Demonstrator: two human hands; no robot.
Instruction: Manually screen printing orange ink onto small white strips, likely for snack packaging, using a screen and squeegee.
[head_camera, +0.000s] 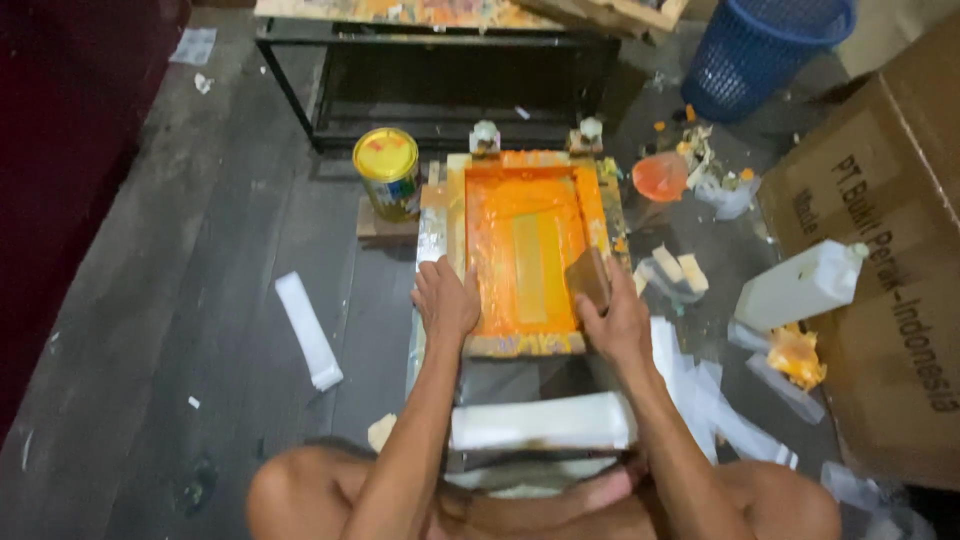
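A person sitting on the dark floor works a screen-printing frame (523, 248) that lies flat between the knees, its mesh coated all over in orange ink. The left hand (446, 300) rests flat and spread on the frame's left rail, pressing it down; the right hand (618, 318) is closed around a brown squeegee block (590, 277) set on the mesh at the frame's near right corner. Ink covers the whole screen, with a paler strip down the middle, so at least one pull looks already made, and the squeegee sits at the near end of its stroke. The frame is not yet lifted, so whatever lies under it cannot be seen. A stack of white strips (540, 423) lies just in front of the person, a yellow ink tin (388, 172) stands left of the frame, and a white bottle (800, 285) lies to the right
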